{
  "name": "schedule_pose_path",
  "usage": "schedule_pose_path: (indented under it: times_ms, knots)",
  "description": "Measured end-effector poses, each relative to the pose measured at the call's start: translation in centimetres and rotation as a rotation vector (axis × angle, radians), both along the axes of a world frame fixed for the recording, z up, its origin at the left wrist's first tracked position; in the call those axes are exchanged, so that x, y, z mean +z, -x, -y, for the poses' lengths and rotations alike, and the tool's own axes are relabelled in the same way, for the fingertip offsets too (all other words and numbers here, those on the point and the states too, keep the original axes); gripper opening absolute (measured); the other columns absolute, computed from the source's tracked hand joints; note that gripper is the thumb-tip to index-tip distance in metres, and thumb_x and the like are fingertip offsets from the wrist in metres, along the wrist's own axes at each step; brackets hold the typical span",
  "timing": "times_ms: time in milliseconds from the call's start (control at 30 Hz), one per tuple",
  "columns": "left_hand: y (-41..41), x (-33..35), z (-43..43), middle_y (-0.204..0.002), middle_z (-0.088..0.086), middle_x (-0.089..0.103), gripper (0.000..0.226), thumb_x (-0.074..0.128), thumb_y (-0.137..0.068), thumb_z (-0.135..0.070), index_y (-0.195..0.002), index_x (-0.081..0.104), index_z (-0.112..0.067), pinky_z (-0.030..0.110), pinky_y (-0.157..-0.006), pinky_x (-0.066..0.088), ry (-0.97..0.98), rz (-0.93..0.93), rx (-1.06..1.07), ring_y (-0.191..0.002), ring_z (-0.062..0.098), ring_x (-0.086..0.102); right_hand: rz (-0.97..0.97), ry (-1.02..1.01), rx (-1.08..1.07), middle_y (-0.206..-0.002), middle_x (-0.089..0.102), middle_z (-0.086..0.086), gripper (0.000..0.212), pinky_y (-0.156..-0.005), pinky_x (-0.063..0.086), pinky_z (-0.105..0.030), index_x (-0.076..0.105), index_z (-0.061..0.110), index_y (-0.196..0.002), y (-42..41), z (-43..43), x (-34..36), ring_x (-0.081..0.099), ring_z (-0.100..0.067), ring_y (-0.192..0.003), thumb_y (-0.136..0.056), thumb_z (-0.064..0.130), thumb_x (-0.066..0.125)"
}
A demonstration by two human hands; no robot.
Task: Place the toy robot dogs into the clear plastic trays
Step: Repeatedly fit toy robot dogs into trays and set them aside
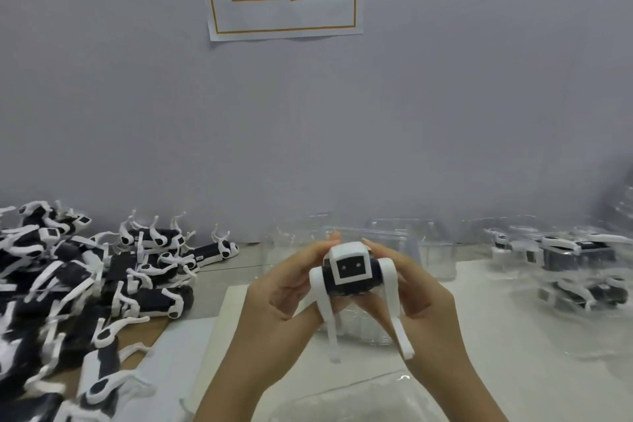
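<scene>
Dog heap (pixel 85 284) left, trays (pixel 575 271) right, seemingly open mat (pixel 233 312) between.

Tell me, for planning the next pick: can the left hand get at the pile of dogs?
Probably not yet: the left hand and right hand both grip a toy dog. Once it lets go, nothing visible blocks the way to the pile.

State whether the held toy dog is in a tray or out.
Out: left hand and right hand hold the dog in the air.
</scene>
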State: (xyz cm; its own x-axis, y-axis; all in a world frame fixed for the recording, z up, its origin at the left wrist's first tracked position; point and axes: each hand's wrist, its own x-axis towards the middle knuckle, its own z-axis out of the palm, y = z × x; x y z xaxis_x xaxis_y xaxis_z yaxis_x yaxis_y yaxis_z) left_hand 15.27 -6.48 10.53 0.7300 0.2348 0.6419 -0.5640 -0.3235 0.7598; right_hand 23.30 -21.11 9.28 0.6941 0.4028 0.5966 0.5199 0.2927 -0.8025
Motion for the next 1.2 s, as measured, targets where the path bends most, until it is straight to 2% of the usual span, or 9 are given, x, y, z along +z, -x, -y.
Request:
schedule_pose_path:
  times_ms: [167,300,400,567,800,967,1067,1133,1200]
  knots:
    - [-0.5,-0.7,0.1,-0.105,-0.013,0.073,0.045,0.081,-0.062,-0.033,-0.102,0.070,-0.048,0.027,-0.089,0.053,0.042,0.082,0.195,-0.104,0.011,0.067,0.099,0.017,-0.113,-0.133,0.057,0.023,0.054,-0.100,0.048,-0.033,0.056,0.055,-0.120,-0.2,-0.4,-1.2,0.052,-0.003,-0.127,-0.076,0.036,0.081]
    - [-0.3,-0.2,1.1,-0.093,-0.017,0.065,0.035,0.079,-0.062,-0.040,-0.095,0.067,-0.042,0.009,-0.079,0.043,-0.169,0.141,0.512,-0.092,-0.001,0.062,-0.258,-0.027,0.487,-0.139,0.057,0.003,0.084,-0.094,0.052,-0.032,0.028,0.041,-0.147,0.3,-1.3,-1.4,0.055,-0.021,-0.128,-0.079,0.025,0.076]
    - [0.6,0.6,1.5,-0.103,-0.019,0.060,0.038,0.071,-0.072,-0.041,-0.109,0.069,-0.037,0.007,-0.081,0.044,-0.396,0.041,0.424,-0.099,0.000,0.061,-0.559,-0.183,0.479,-0.122,0.066,-0.018,0.083,-0.090,0.056,-0.045,0.041,0.014,-0.143,0.1,-1.7,-1.2,0.065,-0.034,-0.110,-0.075,0.041,0.080]
    - [1.5,1.3,2.2,-0.131,-0.024,0.058,0.063,0.078,-0.065,-0.047,-0.125,0.064,-0.033,0.012,-0.096,0.041,-0.462,-0.011,0.230,-0.124,-0.003,0.053,-0.808,-0.327,0.638,-0.122,0.064,-0.018,0.070,-0.090,0.052,-0.046,0.063,0.013,-0.128,-0.2,-1.0,-0.6,0.061,-0.034,-0.118,-0.078,0.062,0.067]
    - [1.1,1.3,2.5,-0.128,-0.018,0.063,0.066,0.082,-0.058,-0.053,-0.118,0.069,-0.027,0.024,-0.095,0.049,-0.426,0.077,0.279,-0.120,0.003,0.058,-0.847,-0.335,0.631,-0.121,0.066,-0.018,0.056,-0.084,0.056,-0.041,0.068,0.014,-0.122,-0.4,-0.9,-0.6,0.064,-0.032,-0.114,-0.088,0.057,0.057]
    - [0.9,0.6,2.6,-0.127,-0.001,0.063,0.048,0.079,-0.071,-0.031,-0.114,0.070,-0.010,0.026,-0.094,0.049,-0.710,0.286,0.408,-0.109,0.015,0.060,-0.746,-0.057,0.508,-0.126,0.065,-0.014,0.063,-0.100,0.048,-0.049,0.064,0.021,-0.128,-1.1,0.0,-0.3,0.063,-0.031,-0.117,-0.085,0.066,0.056]
    - [-0.1,1.2,3.1,-0.122,0.010,0.066,0.038,0.072,-0.087,-0.026,-0.119,0.064,-0.009,0.029,-0.098,0.048,-0.819,0.070,0.190,-0.112,0.018,0.062,-0.647,-0.054,0.528,-0.108,0.071,-0.001,0.065,-0.092,0.051,-0.035,0.068,0.024,-0.119,-0.6,0.3,0.1,0.067,-0.016,-0.104,-0.074,0.070,0.068]
    - [0.7,1.3,3.8,-0.134,0.024,0.056,0.028,0.055,-0.093,-0.040,-0.117,0.055,-0.026,0.034,-0.105,0.044,-0.661,0.029,0.025,-0.107,0.011,0.066,-0.667,-0.135,0.529,-0.082,0.068,0.001,0.048,-0.071,0.053,-0.025,0.075,0.020,-0.092,-0.6,0.3,0.1,0.066,-0.011,-0.076,-0.067,0.061,0.078]
    - [0.0,1.6,4.6,-0.119,0.018,0.068,0.022,0.066,-0.088,-0.016,-0.108,0.065,-0.025,0.035,-0.091,0.055,-0.325,-0.002,0.002,-0.088,0.008,0.072,-0.830,-0.340,0.640,-0.077,0.066,-0.006,0.043,-0.067,0.056,-0.034,0.071,0.011,-0.094,-0.9,0.2,-0.1,0.065,-0.020,-0.067,-0.063,0.038,0.083]
